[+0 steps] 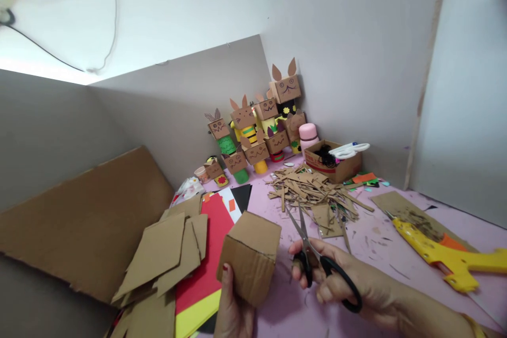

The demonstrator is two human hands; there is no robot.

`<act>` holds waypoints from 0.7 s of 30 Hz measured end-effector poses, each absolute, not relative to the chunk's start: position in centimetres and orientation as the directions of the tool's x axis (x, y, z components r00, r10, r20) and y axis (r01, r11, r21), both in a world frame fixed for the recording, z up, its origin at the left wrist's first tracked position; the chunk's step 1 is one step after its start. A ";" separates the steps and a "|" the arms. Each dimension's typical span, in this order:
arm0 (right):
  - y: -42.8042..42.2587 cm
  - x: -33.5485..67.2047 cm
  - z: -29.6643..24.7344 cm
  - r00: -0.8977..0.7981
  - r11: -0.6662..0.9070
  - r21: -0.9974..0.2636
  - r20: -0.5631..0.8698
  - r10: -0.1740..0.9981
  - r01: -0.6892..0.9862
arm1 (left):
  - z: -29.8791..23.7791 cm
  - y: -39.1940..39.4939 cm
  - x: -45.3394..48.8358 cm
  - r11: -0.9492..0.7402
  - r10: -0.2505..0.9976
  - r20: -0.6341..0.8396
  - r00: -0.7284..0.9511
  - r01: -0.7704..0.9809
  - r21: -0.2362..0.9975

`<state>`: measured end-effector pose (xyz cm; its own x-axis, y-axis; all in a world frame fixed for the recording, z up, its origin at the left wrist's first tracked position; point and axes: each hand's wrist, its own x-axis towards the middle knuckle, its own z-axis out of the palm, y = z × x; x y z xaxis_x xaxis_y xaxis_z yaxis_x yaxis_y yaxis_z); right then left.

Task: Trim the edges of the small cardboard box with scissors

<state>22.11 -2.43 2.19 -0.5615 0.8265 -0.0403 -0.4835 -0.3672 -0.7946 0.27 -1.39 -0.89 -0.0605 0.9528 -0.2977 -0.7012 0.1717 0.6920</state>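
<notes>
My left hand [234,309] grips a small cardboard box [253,259] from below, with the thumb on its near face. The box is tilted, so its top and two sides show. To the right of it, my right hand [330,269] has its fingers through the black handles of a pair of scissors [304,236]. The blades point up and away, slightly parted, and nothing lies between them. Their tips stand apart from the box, near a pile of thin cardboard strips [312,190].
Cardboard pieces [158,253] and coloured sheets [206,253] lie at left, beside a large cardboard panel [91,216]. At right rests a yellow glue gun [443,253]. Several cardboard animal figures [257,153], a pink bottle [308,134] and a box of supplies [336,169] stand behind.
</notes>
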 end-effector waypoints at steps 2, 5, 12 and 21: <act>-2.4 22.1 2.2 -0.566 -0.372 -0.800 -0.051 0.823 -0.470 | -1.0 -1.4 0.2 0.169 0.953 -0.295 -0.061 -0.700 0.693; -2.4 22.0 1.9 -0.570 -0.371 -0.810 -0.056 0.820 -0.454 | -1.1 -1.5 0.1 0.176 0.953 -0.298 -0.054 -0.702 0.690; -2.4 21.8 1.1 -0.592 -0.360 -0.822 -0.034 0.805 -0.442 | -0.5 -1.7 0.6 0.111 0.930 -0.322 -0.175 -0.703 0.702; -2.3 21.7 0.5 -0.643 -0.378 -0.790 0.027 0.765 -0.483 | 0.2 -1.6 1.0 0.126 0.914 -0.358 -0.192 -0.704 0.699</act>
